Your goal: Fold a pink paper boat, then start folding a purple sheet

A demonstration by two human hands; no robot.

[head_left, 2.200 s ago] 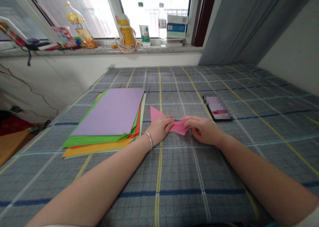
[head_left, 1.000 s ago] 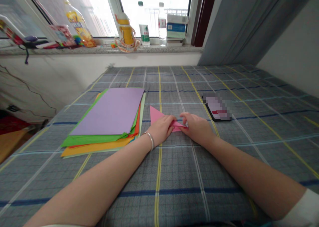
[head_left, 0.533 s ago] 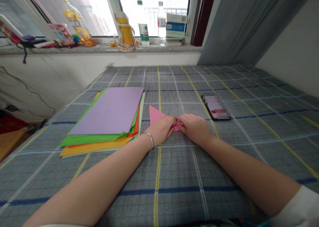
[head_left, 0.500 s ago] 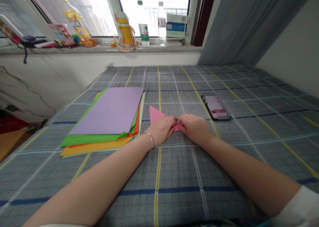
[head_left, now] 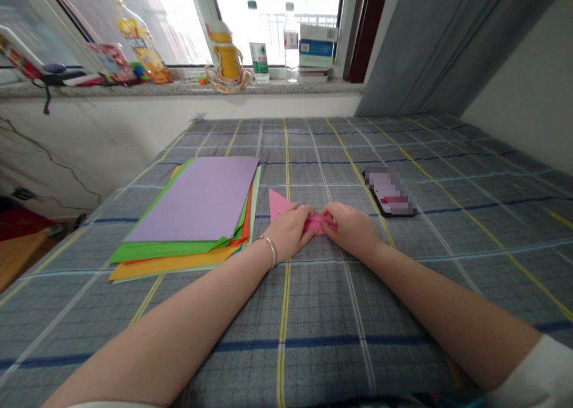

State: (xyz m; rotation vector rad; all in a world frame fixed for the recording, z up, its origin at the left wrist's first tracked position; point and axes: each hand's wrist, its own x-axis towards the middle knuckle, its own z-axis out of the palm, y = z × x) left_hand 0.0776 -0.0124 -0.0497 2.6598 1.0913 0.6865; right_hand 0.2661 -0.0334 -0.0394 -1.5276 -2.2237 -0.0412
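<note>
A folded piece of pink origami paper [head_left: 316, 223] lies on the grey plaid cover, with one pointed flap [head_left: 278, 205] reaching up and left. My left hand [head_left: 290, 232] pinches its left part, and a silver bangle [head_left: 270, 249] circles that wrist. My right hand [head_left: 351, 230] presses in from the right, its fingertips on the paper's folded end. Both hands hide much of the paper, so the fold's exact shape cannot be seen.
A stack of coloured paper [head_left: 192, 200], lilac on top, lies left of my hands. A phone [head_left: 390, 192] with a blurred screen lies to the right. Bottles [head_left: 258, 52] and a box [head_left: 317, 48] stand on the window sill beyond the plaid cover.
My hands have moved closer together over the pink paper. Its right tip, which stuck out earlier, is now folded in or hidden, and the paper looks narrower between my fingers.
</note>
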